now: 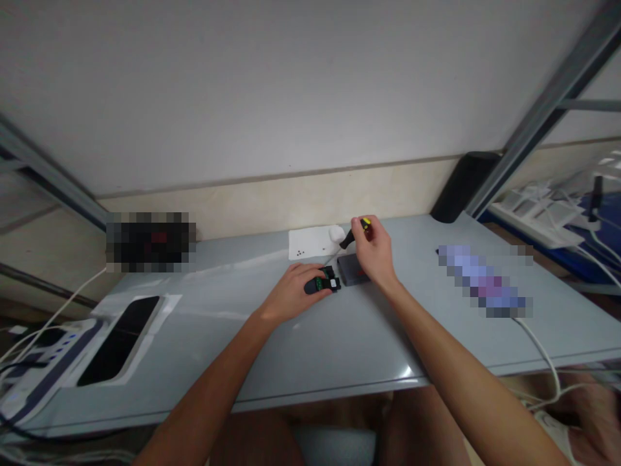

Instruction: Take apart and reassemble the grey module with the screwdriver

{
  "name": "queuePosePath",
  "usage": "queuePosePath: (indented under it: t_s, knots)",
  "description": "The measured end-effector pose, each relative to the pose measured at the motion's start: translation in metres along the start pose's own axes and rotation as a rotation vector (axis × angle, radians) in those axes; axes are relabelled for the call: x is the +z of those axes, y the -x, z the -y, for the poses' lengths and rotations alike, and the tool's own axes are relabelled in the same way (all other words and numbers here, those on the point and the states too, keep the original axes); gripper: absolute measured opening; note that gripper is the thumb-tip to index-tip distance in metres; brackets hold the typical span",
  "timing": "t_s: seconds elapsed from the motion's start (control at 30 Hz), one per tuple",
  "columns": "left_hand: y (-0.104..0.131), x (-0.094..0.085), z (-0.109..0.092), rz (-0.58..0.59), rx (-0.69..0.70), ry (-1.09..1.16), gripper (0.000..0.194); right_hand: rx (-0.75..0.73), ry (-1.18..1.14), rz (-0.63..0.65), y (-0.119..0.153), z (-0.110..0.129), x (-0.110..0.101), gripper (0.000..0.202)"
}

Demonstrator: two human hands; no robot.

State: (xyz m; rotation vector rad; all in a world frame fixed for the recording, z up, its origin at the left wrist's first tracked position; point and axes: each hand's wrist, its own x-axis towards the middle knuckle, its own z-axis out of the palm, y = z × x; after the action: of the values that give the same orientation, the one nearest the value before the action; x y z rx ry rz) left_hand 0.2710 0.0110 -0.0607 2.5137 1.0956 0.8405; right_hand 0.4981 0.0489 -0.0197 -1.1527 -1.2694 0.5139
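"Midway along the counter point(330, 353), nearer its back edge than its front, what's being worked on?"

"A small black device point(323, 283) with a green circuit board point(318, 283) showing. The left hand point(294, 288) has its fingers clamped around it; the right hand point(373, 249) has its fingers gripping a screwdriver point(348, 240) whose shaft slants down toward the device. I can't tell whether the tip touches."

"How far has it got?"

"Partway, I'd judge. The board is exposed, and a few dark specks point(299, 253), probably loose screws, lie on a white sheet point(310, 240) by the back edge, with a rounded white item point(336, 233) at its right end. The device isn't closed up; whether any screws remain in it is too small to see."

"And room to move?"

"Tight on the right: a dark grey box point(349, 270) sits just beside the device, partly hidden by the right hand. Open room lies toward the front edge, and leftward as far as the phone point(125, 336) and power strip point(55, 369) by the left edge. A blurred dark object point(150, 243) takes the back left corner, a black cylinder point(460, 188) the back right. Mind the cable point(539, 340) trailing from a blurred item point(478, 278) over the front edge."
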Motion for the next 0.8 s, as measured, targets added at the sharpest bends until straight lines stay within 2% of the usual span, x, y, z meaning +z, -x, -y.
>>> queuePosePath:
  t_s: [0.13,0.33,0.5,0.63,0.8]
  knots:
    - [-0.002,0.004,0.003,0.006,0.013,-0.013,0.022,0.025,-0.028,-0.123,-0.005,-0.008,-0.001,0.044]
    - [-0.001,0.002,-0.001,0.018,0.019,-0.029,0.025,0.073,0.07,-0.13,-0.005,-0.024,-0.001,0.046]
    - [0.001,-0.004,-0.003,-0.078,-0.027,-0.016,0.026,0.09,0.096,-0.137,-0.007,-0.031,-0.001,0.05]
    - [0.0,-0.006,0.004,-0.232,-0.083,-0.005,0.033,0.094,0.097,-0.116,-0.007,-0.034,-0.001,0.048]
    - [-0.002,-0.006,0.012,-0.364,-0.156,0.013,0.023,0.099,0.04,-0.101,-0.007,-0.03,0.0,0.048]
